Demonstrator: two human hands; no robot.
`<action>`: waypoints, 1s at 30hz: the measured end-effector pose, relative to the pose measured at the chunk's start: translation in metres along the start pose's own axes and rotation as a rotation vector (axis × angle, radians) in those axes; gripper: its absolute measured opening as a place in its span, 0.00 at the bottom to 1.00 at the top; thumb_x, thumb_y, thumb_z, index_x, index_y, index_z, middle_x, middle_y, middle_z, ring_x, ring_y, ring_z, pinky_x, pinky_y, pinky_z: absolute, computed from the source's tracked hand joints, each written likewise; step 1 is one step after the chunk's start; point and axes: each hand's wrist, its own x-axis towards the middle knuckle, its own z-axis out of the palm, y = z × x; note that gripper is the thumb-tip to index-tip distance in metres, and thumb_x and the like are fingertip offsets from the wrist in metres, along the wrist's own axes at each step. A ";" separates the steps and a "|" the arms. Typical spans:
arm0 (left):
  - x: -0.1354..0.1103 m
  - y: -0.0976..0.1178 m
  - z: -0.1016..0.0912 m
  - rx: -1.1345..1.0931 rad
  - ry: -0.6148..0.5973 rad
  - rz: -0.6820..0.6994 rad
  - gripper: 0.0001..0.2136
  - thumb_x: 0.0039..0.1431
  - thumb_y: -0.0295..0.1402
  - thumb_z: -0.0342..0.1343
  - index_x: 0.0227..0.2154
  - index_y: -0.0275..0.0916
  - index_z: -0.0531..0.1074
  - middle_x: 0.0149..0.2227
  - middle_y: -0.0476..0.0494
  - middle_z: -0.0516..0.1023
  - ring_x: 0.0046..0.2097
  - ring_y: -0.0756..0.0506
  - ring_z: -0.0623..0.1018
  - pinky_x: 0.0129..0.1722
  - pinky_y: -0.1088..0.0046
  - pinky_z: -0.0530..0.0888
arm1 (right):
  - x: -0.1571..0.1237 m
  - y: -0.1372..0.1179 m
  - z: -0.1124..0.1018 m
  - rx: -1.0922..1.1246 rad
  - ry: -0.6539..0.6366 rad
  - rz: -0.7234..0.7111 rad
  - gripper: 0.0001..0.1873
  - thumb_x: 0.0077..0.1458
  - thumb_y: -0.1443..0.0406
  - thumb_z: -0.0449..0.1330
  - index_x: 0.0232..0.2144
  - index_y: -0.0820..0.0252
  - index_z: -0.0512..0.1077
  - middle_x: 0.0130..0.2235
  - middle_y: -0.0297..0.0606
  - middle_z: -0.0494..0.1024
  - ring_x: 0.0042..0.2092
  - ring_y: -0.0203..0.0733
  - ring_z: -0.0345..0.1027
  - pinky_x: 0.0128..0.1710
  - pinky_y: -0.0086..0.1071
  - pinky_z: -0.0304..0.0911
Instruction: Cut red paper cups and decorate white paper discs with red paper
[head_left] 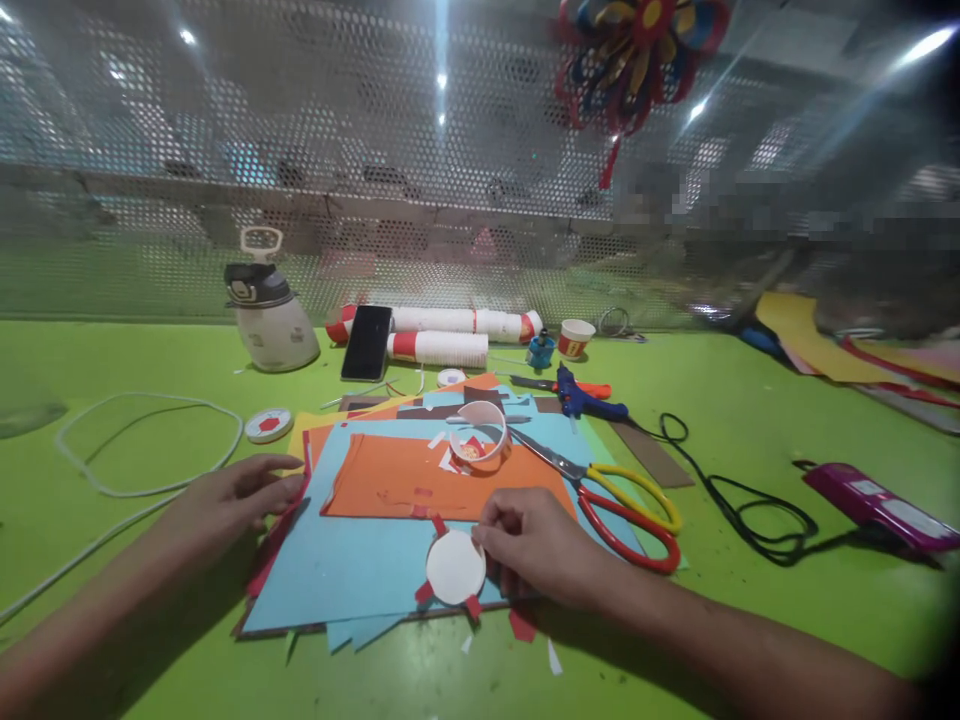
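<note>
My right hand (pixel 525 545) pinches the right edge of a white paper disc (pixel 455 567) with red tabs sticking out around it. The disc is over the front of a light blue paper sheet (pixel 315 560). At the left side of the paper stack, my left hand (pixel 251 490) holds nothing, its fingers stretched out by a red paper edge. Behind the disc lies an orange sheet (pixel 375 480) with a curled white paper ring (pixel 478 432) and small scraps on it. Scissors (pixel 630 510) with one yellow and one red handle rest to the right.
A blue glue gun (pixel 585 395) with a black cable lies behind the scissors; a magenta device (pixel 877 500) sits far right. Stacked paper cups (pixel 439 349), a phone (pixel 367 343), a bottle (pixel 274 325) and a small cup (pixel 576 338) stand along the back. A white cord (pixel 150 400) loops at left.
</note>
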 end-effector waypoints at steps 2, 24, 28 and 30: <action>-0.005 0.011 0.000 -0.120 -0.046 -0.121 0.14 0.45 0.39 0.66 0.35 0.40 0.77 0.30 0.44 0.80 0.31 0.46 0.76 0.23 0.77 0.69 | -0.001 0.000 -0.001 -0.007 -0.001 -0.004 0.05 0.51 0.65 0.58 0.25 0.60 0.67 0.18 0.27 0.71 0.17 0.31 0.65 0.14 0.22 0.57; -0.055 0.015 -0.023 -0.347 -0.215 -0.040 0.14 0.53 0.32 0.60 0.42 0.37 0.67 0.37 0.41 0.78 0.31 0.46 0.80 0.30 0.67 0.78 | 0.004 -0.012 -0.017 -0.206 0.240 -0.193 0.18 0.53 0.53 0.58 0.39 0.60 0.72 0.20 0.32 0.74 0.19 0.37 0.66 0.18 0.29 0.61; -0.054 0.030 -0.020 -0.295 -0.229 0.012 0.11 0.54 0.32 0.60 0.40 0.37 0.68 0.37 0.42 0.78 0.30 0.48 0.79 0.31 0.68 0.77 | -0.008 -0.020 -0.023 -0.527 0.415 -0.468 0.15 0.53 0.54 0.58 0.34 0.58 0.77 0.23 0.35 0.77 0.23 0.39 0.67 0.21 0.31 0.60; -0.046 0.042 -0.016 -0.248 -0.249 0.042 0.07 0.54 0.29 0.59 0.36 0.36 0.69 0.31 0.44 0.78 0.26 0.49 0.77 0.28 0.69 0.74 | -0.014 -0.031 -0.020 -0.602 0.389 -0.585 0.13 0.56 0.57 0.57 0.33 0.58 0.77 0.28 0.38 0.81 0.26 0.41 0.71 0.24 0.31 0.62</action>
